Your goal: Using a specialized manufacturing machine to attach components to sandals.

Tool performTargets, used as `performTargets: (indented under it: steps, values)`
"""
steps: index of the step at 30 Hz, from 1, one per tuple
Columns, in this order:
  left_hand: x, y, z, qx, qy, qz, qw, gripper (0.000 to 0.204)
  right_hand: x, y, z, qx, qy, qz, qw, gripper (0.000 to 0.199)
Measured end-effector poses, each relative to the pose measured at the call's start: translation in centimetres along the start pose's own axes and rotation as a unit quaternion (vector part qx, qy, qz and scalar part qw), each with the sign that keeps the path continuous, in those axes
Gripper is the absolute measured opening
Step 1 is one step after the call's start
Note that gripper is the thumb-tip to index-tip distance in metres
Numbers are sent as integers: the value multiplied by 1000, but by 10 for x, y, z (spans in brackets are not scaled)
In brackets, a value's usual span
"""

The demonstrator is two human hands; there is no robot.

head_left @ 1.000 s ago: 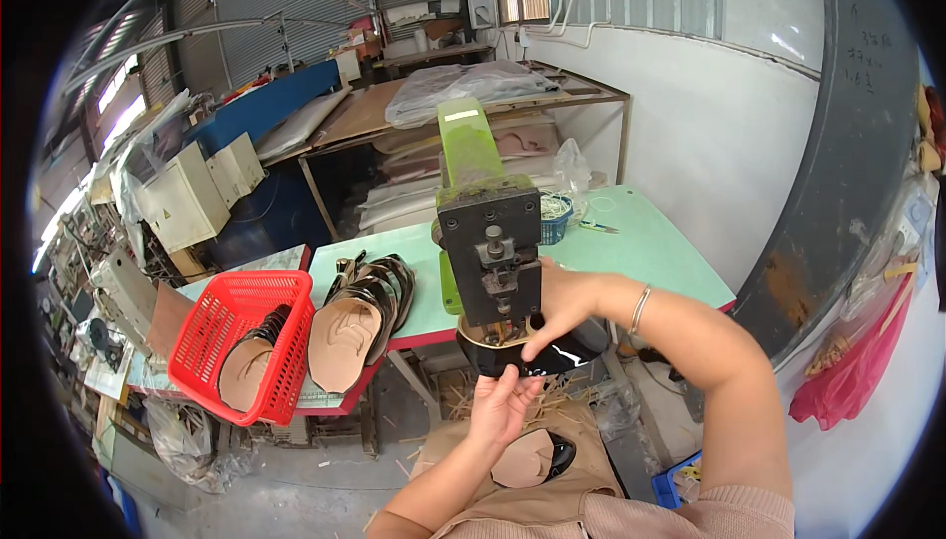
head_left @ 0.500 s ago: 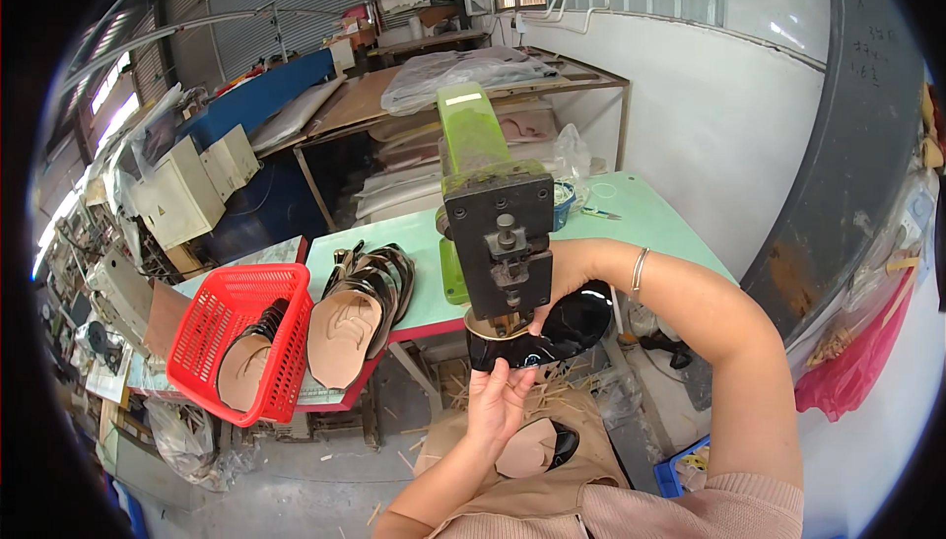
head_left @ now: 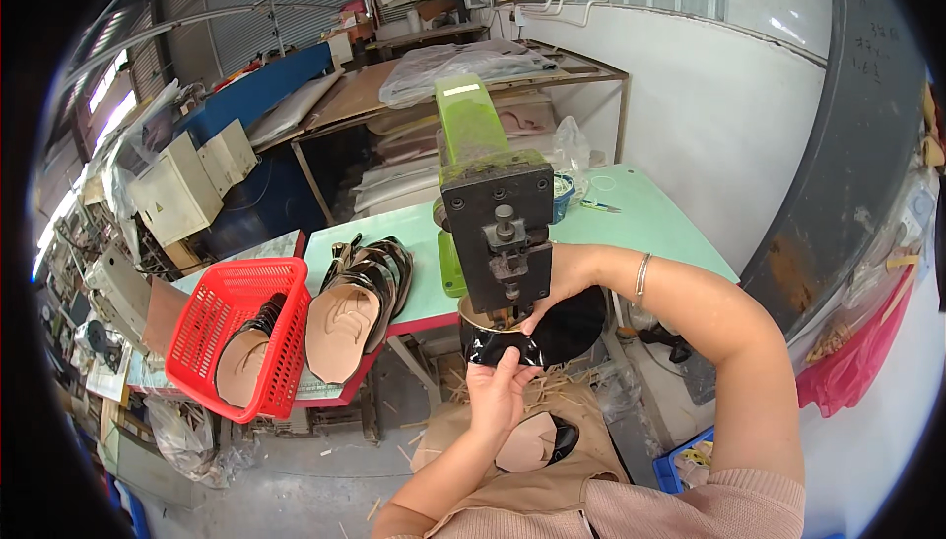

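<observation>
A glossy black shoe upper [head_left: 567, 330] sits under the black head of a green bench machine [head_left: 500, 234], its pale rim right at the machine's tool. My left hand [head_left: 500, 389] pinches the near lower edge, thumb on top. Reaching round from the right, my right hand [head_left: 554, 293] grips the upper close beside the tool; the machine head hides part of its fingers. Another upper with a beige lining [head_left: 529, 443] rests on my lap, on a tan apron [head_left: 581, 421].
A red plastic basket [head_left: 286, 367] with beige-lined black uppers stands left on the green table [head_left: 650, 214]. Next to it lies a stack of similar uppers [head_left: 343, 327]. Behind the machine are a blue tub [head_left: 563, 199] and a small cutter [head_left: 600, 207]. Thin strips litter the floor.
The black upper has turned and shifted slightly left under the machine head, its near edge now folded more toward my left thumb. Both hands keep their hold.
</observation>
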State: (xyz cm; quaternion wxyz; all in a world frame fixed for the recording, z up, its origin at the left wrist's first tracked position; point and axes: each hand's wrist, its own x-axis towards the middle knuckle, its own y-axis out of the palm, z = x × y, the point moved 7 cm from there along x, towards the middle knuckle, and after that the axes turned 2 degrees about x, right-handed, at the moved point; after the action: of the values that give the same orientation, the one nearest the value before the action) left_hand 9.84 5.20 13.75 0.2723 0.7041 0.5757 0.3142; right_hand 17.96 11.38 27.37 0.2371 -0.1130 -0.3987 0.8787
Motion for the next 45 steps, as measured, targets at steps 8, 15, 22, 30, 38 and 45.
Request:
performTargets:
  steps: [8,15,22,30,38,45]
  values:
    - [2,2,-5,-21,-3,-17,1000,24,-2,-3,-4,-8,26,41,999,51]
    - [11,-14,-14,10,-7,-23,1000,28,-8,1,-5,69,22,-30,997,49]
    - [18,-12,-35,30,24,12,999,30,-19,7,-14,96,91,-67,989,46]
    - [28,-15,-40,50,-34,36,998,26,-25,29,-46,207,69,-142,966,24]
    - [44,-17,-52,100,-86,55,990,22,-35,65,-65,298,-43,-328,895,26]
    - [46,-21,-52,73,-112,46,990,16,-37,88,-79,421,-22,-374,826,24]
